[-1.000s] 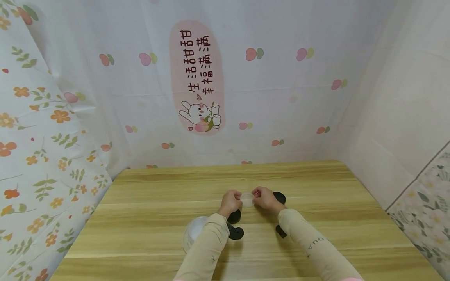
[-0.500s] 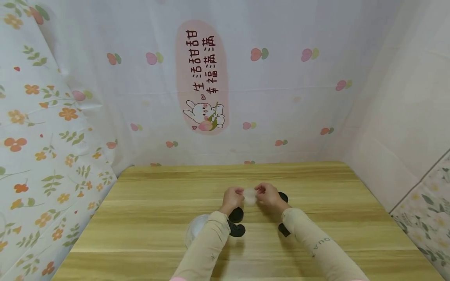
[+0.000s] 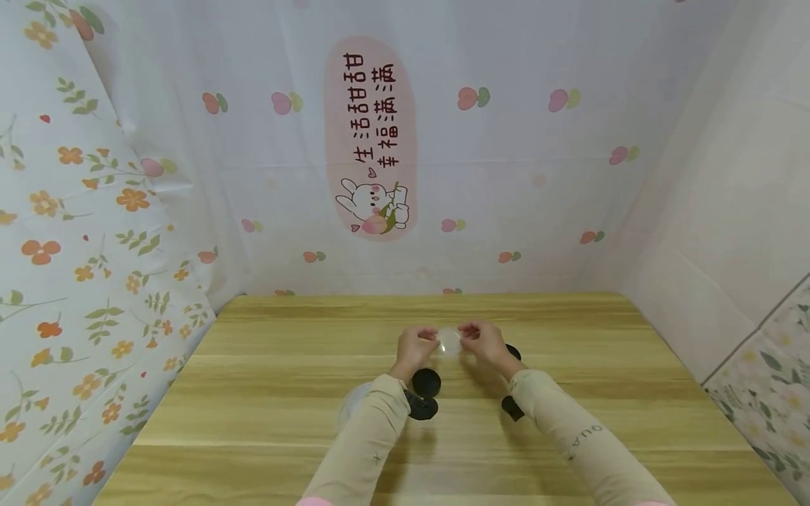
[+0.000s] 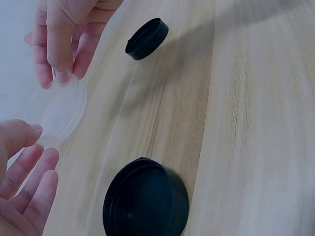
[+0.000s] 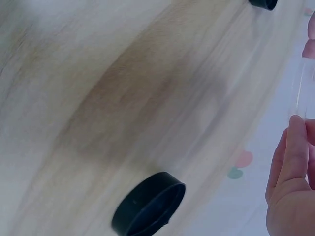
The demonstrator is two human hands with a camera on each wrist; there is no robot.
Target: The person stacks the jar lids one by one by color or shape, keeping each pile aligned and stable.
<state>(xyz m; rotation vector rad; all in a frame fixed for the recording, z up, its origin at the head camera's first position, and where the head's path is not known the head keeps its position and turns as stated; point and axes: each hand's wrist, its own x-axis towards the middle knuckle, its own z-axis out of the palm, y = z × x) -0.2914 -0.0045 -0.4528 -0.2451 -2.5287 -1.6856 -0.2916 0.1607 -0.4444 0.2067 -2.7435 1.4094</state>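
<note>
A thin round translucent plastic disc (image 3: 450, 342), like a clear lid, is held between my two hands above the table. My left hand (image 3: 415, 347) pinches its left edge between thumb and fingers. On the opposite edge, the fingers and thumb of my right hand (image 3: 484, 343) pinch it. The left wrist view shows the disc (image 4: 59, 110) tilted, with both hands' fingertips on its rim. A round black cap (image 3: 427, 382), hollow side up, lies on the table near my left wrist. Another black cap (image 3: 513, 351) is partly hidden behind my right hand.
A clear round container (image 3: 351, 406) stands at the left, mostly covered by my left forearm. Black devices (image 3: 422, 407) sit by both wrists. The wooden table (image 3: 582, 337) ends at a patterned cloth backdrop (image 3: 506, 190).
Both hands have risen slightly with the disc, whose face has tilted and now catches a glint. The black cap by my left wrist shows more fully. The head view has shifted slightly.
</note>
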